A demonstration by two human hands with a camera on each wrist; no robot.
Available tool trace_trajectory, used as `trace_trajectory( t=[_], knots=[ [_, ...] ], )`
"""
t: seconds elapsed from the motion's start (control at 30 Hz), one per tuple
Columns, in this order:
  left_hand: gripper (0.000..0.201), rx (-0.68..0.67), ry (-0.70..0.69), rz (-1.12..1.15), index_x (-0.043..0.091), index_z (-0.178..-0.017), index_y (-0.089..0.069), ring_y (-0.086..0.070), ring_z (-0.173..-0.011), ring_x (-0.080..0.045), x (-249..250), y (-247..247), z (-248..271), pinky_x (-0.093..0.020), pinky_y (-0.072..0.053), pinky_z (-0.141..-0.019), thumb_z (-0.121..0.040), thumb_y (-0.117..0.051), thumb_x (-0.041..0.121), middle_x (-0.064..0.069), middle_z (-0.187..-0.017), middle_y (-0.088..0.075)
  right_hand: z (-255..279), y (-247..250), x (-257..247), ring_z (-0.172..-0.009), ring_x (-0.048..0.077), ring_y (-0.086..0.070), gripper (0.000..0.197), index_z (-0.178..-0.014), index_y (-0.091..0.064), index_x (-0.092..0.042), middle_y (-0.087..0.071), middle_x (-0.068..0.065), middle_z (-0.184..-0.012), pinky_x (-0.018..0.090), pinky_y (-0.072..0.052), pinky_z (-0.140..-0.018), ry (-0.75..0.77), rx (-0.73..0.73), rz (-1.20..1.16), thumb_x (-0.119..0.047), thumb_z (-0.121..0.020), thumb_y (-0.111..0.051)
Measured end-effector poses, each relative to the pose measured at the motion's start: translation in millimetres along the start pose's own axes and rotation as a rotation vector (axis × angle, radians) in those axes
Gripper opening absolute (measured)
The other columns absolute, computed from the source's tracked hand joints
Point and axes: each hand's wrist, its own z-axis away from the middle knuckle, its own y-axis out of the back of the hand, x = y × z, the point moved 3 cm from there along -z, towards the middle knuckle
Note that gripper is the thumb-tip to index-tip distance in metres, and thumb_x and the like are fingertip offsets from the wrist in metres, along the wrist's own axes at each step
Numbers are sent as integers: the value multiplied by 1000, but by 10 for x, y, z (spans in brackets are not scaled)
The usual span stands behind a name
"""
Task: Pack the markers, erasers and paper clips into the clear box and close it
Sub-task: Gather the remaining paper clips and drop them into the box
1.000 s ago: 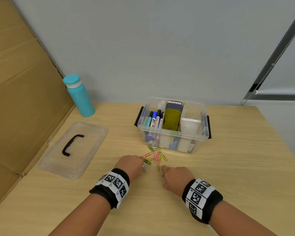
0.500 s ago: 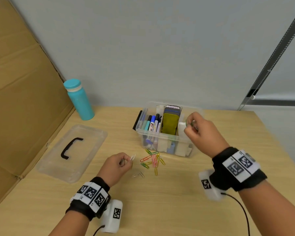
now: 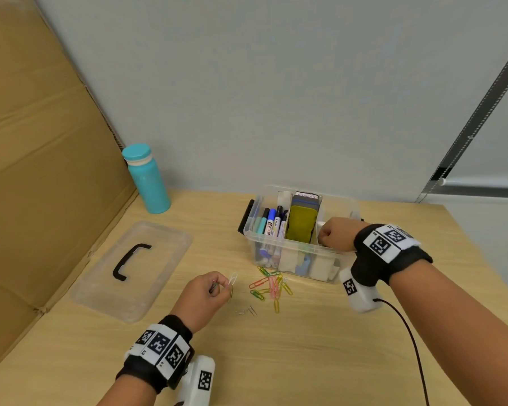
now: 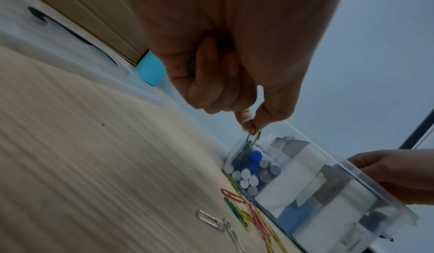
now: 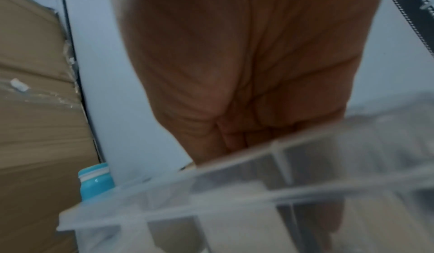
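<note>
The open clear box holds markers on its left and erasers in the middle. My right hand reaches down into the box's right compartment with curled fingers; what they hold is hidden. In the right wrist view the right hand dips behind the box rim. My left hand hovers above the table left of the loose coloured paper clips and pinches a few clips. The left wrist view shows the left hand pinching a yellow clip, with a green clip tucked in the palm.
The clear lid with its black handle lies at the left. A teal bottle stands behind it by the cardboard wall. Two silver clips lie near the left hand. A black cable trails from the right wrist.
Both hands rose from the clip pile. My right hand carried over to the box and has now dropped into its right compartment. My left hand lifted its clips slightly and stayed near the pile.
</note>
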Motion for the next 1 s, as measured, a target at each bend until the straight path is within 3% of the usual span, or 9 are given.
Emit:
trace_trajectory(
  t=[0.1,0.2,0.27,0.43,0.5,0.63,0.8,0.93,1.0],
  knots=[
    [11,-16,-8,-12,17,-77,-63,-29,-47,-5,0,-21,16,-25,-33,-57,-88,-62,18,10,-45,-31,118,15,99,-98,23,-62,26,-105,-65,-5,-67,10,-106,31,-48,-88,24,167,-239,-12,-95,-41],
    [10,-41,-29,-19,19,-78,-62,-30,-47,-5,83,-61,28,-26,-35,-60,-87,-62,19,11,-44,-33,411,-50,259,-89,19,-61,19,-100,-62,-14,-67,4,-97,34,-50,-80,91,651,-406,-10,-92,-45],
    [12,-67,-62,-32,22,-76,-60,-32,-46,-6,242,-105,13,-24,-36,-59,-88,-62,21,10,-44,-35,603,-269,378,-99,18,-57,22,-110,-61,-14,-64,3,-107,31,-48,-85,93,857,-342,-15,-94,-46],
    [8,-149,-247,-303,22,-89,-58,-37,-45,-4,1070,-339,-205,-15,-30,-49,-92,-53,27,9,-52,-41,658,-791,553,-132,12,-40,45,-144,-40,-20,-39,-6,-149,30,-33,-109,143,815,-332,-33,-101,-31],
    [11,-144,-336,-475,19,-96,-55,-42,-51,-3,1474,-492,-374,-17,-34,-51,-95,-48,26,8,-61,-47,639,-785,576,-131,12,-42,48,-143,-41,-20,-39,-7,-149,28,-33,-108,164,841,-336,-36,-99,-29],
    [19,-197,-411,-847,8,-108,-55,-55,-72,-24,2069,-917,-751,-33,-45,-65,-96,-42,14,-8,-91,-65,628,-814,550,-132,10,-42,46,-145,-38,-22,-34,-10,-151,22,-30,-106,162,859,-353,-32,-101,-31],
    [27,-484,-214,-1052,3,-119,-59,-58,-112,-28,2280,-1351,-1146,-33,-45,-85,-96,-47,13,-12,-122,-61,603,-835,549,-132,11,-42,47,-145,-37,-22,-32,-9,-152,25,-35,-105,148,853,-361,-33,-100,-29],
    [32,-594,-244,-1113,2,-124,-56,-56,-117,-27,2281,-1479,-1278,-32,-44,-93,-97,-48,17,-11,-125,-59,609,-822,556,-131,13,-45,55,-144,-39,-19,-36,-5,-151,28,-39,-105,167,859,-340,-40,-96,-22],
    [32,-591,-262,-1097,4,-124,-58,-58,-111,-25,2230,-1465,-1297,-31,-45,-92,-95,-52,18,-10,-115,-61,611,-820,549,-131,13,-45,57,-144,-40,-19,-37,-5,-151,30,-40,-104,166,867,-338,-41,-95,-20]
  ],
)
